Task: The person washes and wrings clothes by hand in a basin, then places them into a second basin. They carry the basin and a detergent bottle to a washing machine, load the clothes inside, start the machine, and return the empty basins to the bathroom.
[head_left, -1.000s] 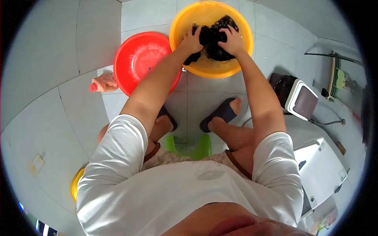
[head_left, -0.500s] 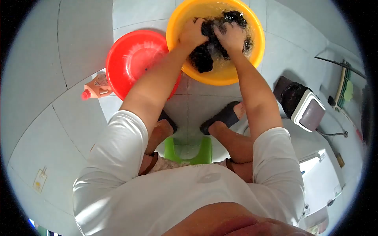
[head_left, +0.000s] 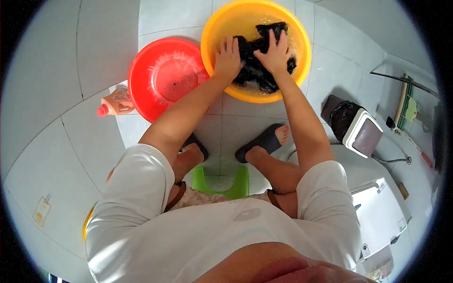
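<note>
A yellow basin (head_left: 255,98) on the tiled floor holds cloudy water and a wet black garment (head_left: 252,73); what kind of garment I cannot make out. My left hand (head_left: 228,57) is at the garment's left edge, fingers stretched out and apart. Over its upper right part lies my right hand (head_left: 274,53), fingers spread wide against the cloth. Neither hand is closed round the fabric. Foam shows along the lower side of the garment.
A red basin (head_left: 150,75) stands against the yellow one on the left, beside an orange bottle (head_left: 118,102) with a red cap. A green stool (head_left: 241,183) is beneath me. To the right are a lidded bin (head_left: 367,134) and a white appliance (head_left: 384,221).
Both hands have loosened from the black garment and their fingers have spread. My left hand has shifted slightly down and left. The garment is now bunched closer together.
</note>
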The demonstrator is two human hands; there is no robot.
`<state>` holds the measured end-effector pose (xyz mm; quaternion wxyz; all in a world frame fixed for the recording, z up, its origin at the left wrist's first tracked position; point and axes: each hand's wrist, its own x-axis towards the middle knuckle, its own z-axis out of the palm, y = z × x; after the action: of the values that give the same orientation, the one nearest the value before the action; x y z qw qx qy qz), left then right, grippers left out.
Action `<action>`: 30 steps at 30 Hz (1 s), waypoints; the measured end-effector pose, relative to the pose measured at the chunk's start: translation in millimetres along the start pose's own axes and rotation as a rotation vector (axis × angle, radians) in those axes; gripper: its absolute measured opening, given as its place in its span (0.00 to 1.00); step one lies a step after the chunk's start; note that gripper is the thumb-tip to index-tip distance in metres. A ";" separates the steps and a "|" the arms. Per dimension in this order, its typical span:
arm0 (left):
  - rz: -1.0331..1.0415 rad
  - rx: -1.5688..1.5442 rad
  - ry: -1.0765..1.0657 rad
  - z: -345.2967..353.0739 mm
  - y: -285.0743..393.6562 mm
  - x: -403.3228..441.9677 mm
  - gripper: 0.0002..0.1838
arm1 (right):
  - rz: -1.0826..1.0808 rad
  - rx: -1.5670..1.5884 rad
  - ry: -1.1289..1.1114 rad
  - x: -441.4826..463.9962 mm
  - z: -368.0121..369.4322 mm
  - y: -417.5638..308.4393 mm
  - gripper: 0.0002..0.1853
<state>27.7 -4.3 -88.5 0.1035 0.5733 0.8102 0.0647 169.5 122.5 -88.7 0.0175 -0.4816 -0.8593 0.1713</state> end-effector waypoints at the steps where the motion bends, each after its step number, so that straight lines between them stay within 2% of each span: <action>1: -0.020 -0.063 -0.005 0.9 -2.5 0.0 0.55 | 0.027 -0.121 -0.118 -6.7 0.0 -11.4 0.50; 3: -0.040 -0.122 -0.019 5.2 -6.7 4.6 0.55 | -0.001 -0.129 -0.089 -13.3 15.9 -19.9 0.45; 5: -0.077 -0.100 -0.201 12.7 -3.0 12.3 0.60 | 0.008 -0.113 -0.114 0.2 24.6 -15.5 0.43; 6: -0.080 -0.100 -0.210 14.8 -1.9 16.1 0.60 | 0.012 -0.099 -0.128 7.2 26.6 -14.6 0.41; 7: -0.074 -0.094 -0.200 16.3 -1.6 21.6 0.58 | 0.012 -0.257 -0.110 13.1 22.1 -18.5 0.37; 10: -0.069 -0.154 -0.152 21.0 -8.9 37.7 0.53 | -0.115 -0.309 -0.008 33.9 23.8 -11.1 0.31; 12: -0.075 -0.228 -0.120 25.5 -12.3 43.3 0.50 | -0.144 -0.220 -0.351 43.4 -20.7 -30.5 0.27; 13: -0.059 -0.192 -0.060 28.0 -13.5 46.2 0.46 | -0.144 -0.221 -0.356 48.2 -1.8 -18.7 0.27; 15: -0.039 -0.162 0.001 35.4 -12.2 50.1 0.42 | -0.092 -0.025 -0.064 60.4 25.7 0.2 0.26; 16: -0.070 -0.164 -0.014 39.4 -10.5 49.1 0.41 | 0.073 0.126 -0.188 66.0 18.6 -2.4 0.30; 17: -0.104 -0.166 -0.030 42.3 -8.1 46.1 0.40 | 0.073 0.120 -0.191 66.5 17.3 -0.5 0.30; 20: -0.181 -0.044 -0.087 31.6 3.1 29.0 0.39 | 0.081 0.042 -0.086 76.4 14.2 11.1 0.28; 21: -0.184 -0.041 -0.075 22.9 6.9 23.0 0.39 | 0.116 0.165 -0.055 74.7 14.8 15.6 0.30; 22: -0.213 -0.115 -0.238 12.4 12.1 16.5 0.40 | 0.147 0.289 -0.025 72.5 15.4 20.6 0.32; 23: -0.242 -0.189 -0.394 1.9 15.0 14.4 0.40 | 0.130 0.291 -0.014 73.1 21.8 31.6 0.32; 24: -0.211 -0.153 -0.450 -3.2 16.4 10.1 0.40 | 0.092 0.385 -0.081 71.4 31.4 46.3 0.31; 25: -0.215 -0.156 -0.437 -6.2 18.2 -0.2 0.40 | 0.057 0.472 -0.152 65.5 15.2 38.9 0.31; 26: -0.152 -0.176 -0.344 -10.6 19.7 -11.2 0.40 | 0.009 0.392 -0.173 54.3 -4.4 34.4 0.27; 27: -0.088 -0.191 -0.244 -16.5 19.5 -17.3 0.40 | -0.010 0.386 -0.158 47.5 -25.2 29.1 0.27; 29: -0.092 -0.203 -0.215 -29.0 20.2 -28.6 0.41 | -0.353 0.180 -0.155 34.3 -64.1 19.8 0.22; 30: -0.092 -0.215 -0.209 -39.4 21.6 -33.3 0.41 | -0.454 0.165 -0.093 26.3 -85.3 14.0 0.20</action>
<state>48.7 -27.9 -42.3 0.2508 0.5246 0.8089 0.0865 183.6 174.8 -16.3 0.0551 -0.2645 -0.9285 0.2548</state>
